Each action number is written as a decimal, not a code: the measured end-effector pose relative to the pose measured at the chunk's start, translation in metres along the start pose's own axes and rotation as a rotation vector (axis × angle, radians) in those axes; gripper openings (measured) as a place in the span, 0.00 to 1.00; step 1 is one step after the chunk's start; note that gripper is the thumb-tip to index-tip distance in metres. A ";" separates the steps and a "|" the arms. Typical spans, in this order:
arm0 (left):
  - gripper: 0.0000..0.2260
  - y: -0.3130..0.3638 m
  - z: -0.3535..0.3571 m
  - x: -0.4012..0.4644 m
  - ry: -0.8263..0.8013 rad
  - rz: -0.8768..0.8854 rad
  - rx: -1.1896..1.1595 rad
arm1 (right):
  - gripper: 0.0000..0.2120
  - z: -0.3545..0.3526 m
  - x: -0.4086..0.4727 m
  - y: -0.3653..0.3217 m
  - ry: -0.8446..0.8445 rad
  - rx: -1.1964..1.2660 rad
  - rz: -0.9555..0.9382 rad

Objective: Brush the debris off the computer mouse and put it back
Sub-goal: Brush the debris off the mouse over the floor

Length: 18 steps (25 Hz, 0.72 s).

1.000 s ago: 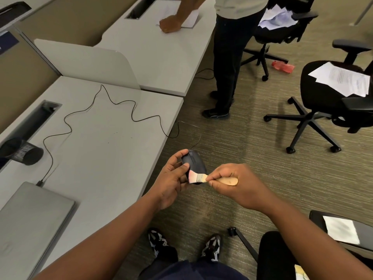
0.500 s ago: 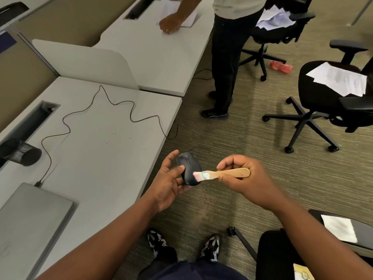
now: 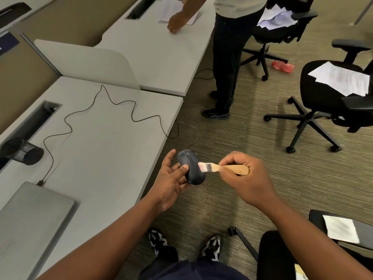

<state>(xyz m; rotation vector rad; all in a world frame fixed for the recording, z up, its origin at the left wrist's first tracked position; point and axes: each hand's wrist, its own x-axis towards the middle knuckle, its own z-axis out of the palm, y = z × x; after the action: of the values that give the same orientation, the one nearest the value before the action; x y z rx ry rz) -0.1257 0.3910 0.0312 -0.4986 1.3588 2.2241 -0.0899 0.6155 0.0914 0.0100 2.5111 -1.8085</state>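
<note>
Setting: an office seen from a head-worn camera looking down at two bare arms, with a pale grey desk (image 3: 105, 150) on the left and carpet on the right.

Mouse: a black computer mouse (image 3: 191, 167) is held up in the air just off the near right edge of the desk, over the carpet — not resting on anything but the hand.

Left hand: the left hand (image 3: 171, 178) cradles the mouse from the left, thumb pressed on its top and fingers curled under it; the forefinger sticks out straight.

Right hand: the right hand (image 3: 245, 174) is closed round the wooden handle of a small brush (image 3: 220, 168), coming in from the right.

Brush and mouse: the pale bristles touch the mouse's right flank, about midway along it.

Key relation: the mouse's long axis runs from far-left to near-right, buttons at the far end, while the brush lies crosswise to it — so strokes would likely sweep across the body and not along it.

Cable: a thin black cable (image 3: 121, 104) snakes over the desk and loops off its right edge toward the mouse.

Way back: the desk lies directly left of the mouse, and the left hand is the nearer one, so it seems best placed to set the mouse down.

Also there: a closed laptop (image 3: 30, 225) at the near left.
</note>
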 end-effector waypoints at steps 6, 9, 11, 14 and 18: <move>0.32 0.003 0.006 0.000 0.028 0.032 0.017 | 0.07 0.002 0.000 0.006 -0.253 -0.305 -0.027; 0.33 0.004 0.005 0.002 0.034 0.037 0.015 | 0.08 -0.002 -0.001 0.003 -0.133 -0.219 -0.098; 0.32 0.004 0.003 0.003 0.036 0.030 0.024 | 0.09 -0.001 0.000 -0.002 -0.135 -0.064 -0.123; 0.30 0.003 0.004 0.004 0.036 0.024 0.007 | 0.08 0.000 0.003 0.002 -0.253 -0.051 -0.056; 0.26 0.008 0.004 0.006 0.067 -0.018 -0.027 | 0.08 -0.010 0.007 0.016 -0.251 -0.070 0.090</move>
<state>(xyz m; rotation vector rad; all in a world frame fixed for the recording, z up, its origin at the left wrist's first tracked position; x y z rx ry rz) -0.1351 0.3925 0.0358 -0.5972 1.3536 2.2328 -0.0969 0.6299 0.0795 -0.0987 2.3573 -1.5785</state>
